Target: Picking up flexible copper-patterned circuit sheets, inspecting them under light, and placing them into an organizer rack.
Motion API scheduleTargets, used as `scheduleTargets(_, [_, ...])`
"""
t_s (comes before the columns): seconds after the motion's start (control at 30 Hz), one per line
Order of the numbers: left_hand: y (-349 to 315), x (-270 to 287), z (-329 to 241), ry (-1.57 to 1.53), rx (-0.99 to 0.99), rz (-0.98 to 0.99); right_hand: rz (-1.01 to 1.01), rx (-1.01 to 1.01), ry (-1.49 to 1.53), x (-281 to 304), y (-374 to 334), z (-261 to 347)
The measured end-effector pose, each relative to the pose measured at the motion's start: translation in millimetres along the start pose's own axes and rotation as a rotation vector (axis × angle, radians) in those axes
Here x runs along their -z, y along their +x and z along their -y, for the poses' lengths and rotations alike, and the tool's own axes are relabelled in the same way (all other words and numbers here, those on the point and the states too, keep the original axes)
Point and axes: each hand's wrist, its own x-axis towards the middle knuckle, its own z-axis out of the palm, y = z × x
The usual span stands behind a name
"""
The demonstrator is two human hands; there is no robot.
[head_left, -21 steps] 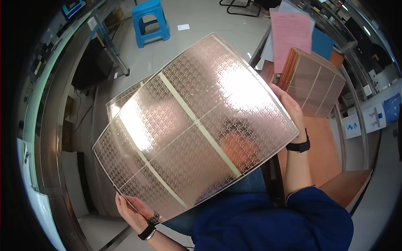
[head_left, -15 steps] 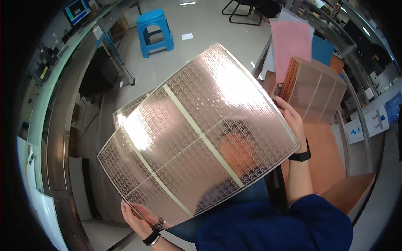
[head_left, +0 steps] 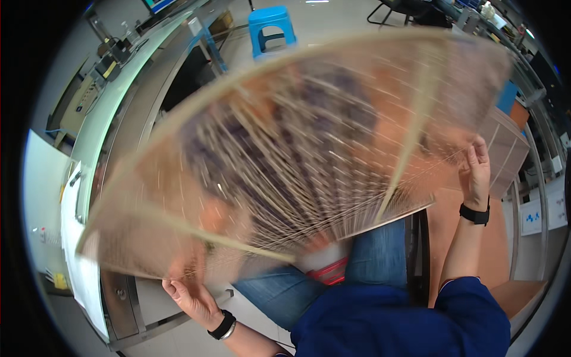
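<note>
Pale workshop floor (head_left: pixel 333 27) fills the top of the view, with a long curved grey bench (head_left: pixel 128 89) running down the left side and a second bench (head_left: pixel 538 113) crowded along the right edge. Across almost the whole middle stretches a big translucent copper-toned sheet (head_left: pixel 297 154), patterned with fine lines and split by pale strips; it is badly blurred, so its pattern cannot be read. It is held up in the air in front of the person, well above their lap, tilted with its right end higher than its left. Below it show a dark blue sleeve and top (head_left: pixel 392 321) and blue jeans (head_left: pixel 369 262). Behind the sheet's right end a stack of similar brown sheets (head_left: pixel 505 149) leans beside the bench. A blue plastic stool (head_left: pixel 270 27) stands on the floor at the top.

At the sheet's lower left edge, the left hand (head_left: pixel 190 297) pinches the sheet, its fingers partly hidden behind it; a black wristband (head_left: pixel 223 326) sits at that wrist. At the right edge, the right hand (head_left: pixel 476 175) grips the sheet with fingers curled upward, a black watch (head_left: pixel 474 214) on its wrist.
</note>
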Motion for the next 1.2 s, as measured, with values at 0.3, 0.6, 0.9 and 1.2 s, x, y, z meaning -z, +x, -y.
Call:
scheduleTargets(0.3, [-7,-65,24,-0.281,0.258,-0.18,0.548,-0.211,0.958,-18,31,-47])
scheduleTargets(0.6, [-7,-68,19,-0.569,0.585,-0.011,-0.183,-0.496,0.634,-53,-24,-4])
scheduleTargets(0.9, [-50,-56,59,-0.34,0.526,0.109,-0.029,-0.704,0.595,-39,-44,-71])
scheduleTargets(1.2, [-97,-112,74,-0.387,0.561,0.237,0.12,-0.682,0.665,-114,-94,-51])
